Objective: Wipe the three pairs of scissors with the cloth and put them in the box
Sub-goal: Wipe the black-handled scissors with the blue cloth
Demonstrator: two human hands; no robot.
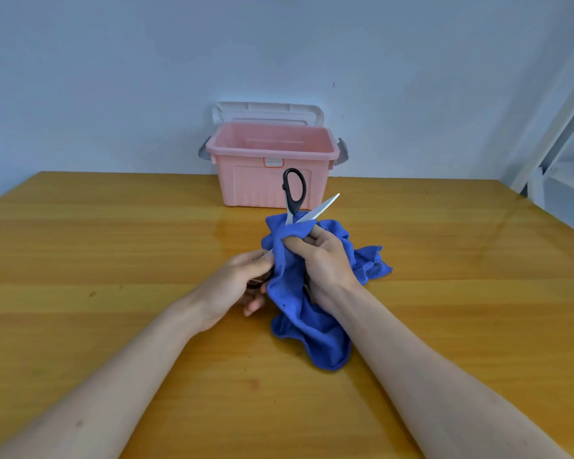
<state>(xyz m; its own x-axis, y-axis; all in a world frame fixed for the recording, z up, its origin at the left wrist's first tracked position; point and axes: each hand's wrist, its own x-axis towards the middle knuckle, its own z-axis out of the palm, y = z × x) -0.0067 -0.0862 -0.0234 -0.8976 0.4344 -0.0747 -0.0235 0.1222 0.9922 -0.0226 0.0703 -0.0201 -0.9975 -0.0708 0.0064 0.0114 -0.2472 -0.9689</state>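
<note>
The setting is looking like a plain room in a home or a dormitory rather than a workshop or a lab. A yellow wooden worktop (113, 246) with a glossy varnished grain is standing pushed against a bare, pale blue-grey painted wall (113, 77). A pink plastic household storage box (272, 167) with side clips and its white lid (269, 111) tipped back is sitting at the wall. At the right edge, a white metal frame (550, 127), possibly a bunk bed or shelving, is showing.
</note>
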